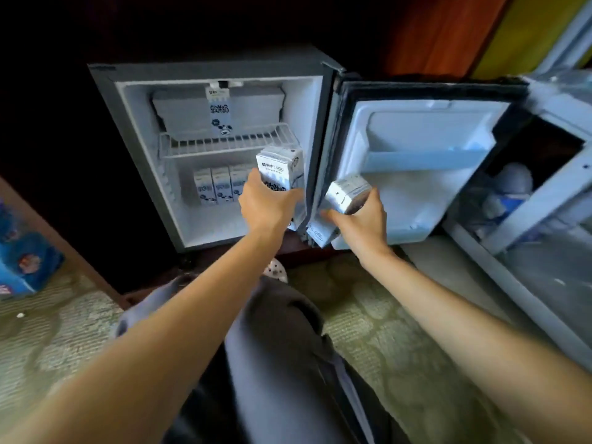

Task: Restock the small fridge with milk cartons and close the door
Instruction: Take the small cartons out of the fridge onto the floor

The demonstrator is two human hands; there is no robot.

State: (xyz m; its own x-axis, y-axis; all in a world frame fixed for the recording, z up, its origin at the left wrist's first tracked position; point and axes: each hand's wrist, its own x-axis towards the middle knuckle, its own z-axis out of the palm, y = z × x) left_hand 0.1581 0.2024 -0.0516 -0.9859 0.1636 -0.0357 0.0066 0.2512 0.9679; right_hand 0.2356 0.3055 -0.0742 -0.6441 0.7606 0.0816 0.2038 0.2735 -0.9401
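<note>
Each hand's grip is clamped on a milk carton: left (269, 203) on upright carton (282, 169), right (362, 222) on tilted carton (349, 193).

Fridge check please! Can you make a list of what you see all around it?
Surface: patterned carpet.
Job's things: fridge open, door swung right; one carton on wire shelf, three in the bottom row.
Clutter: blue package at left.
Grippers: left hand holds upright carton; right hand holds tilted carton.
Cables: nothing seen.
Surroundings: white cabinet open at right.
</note>
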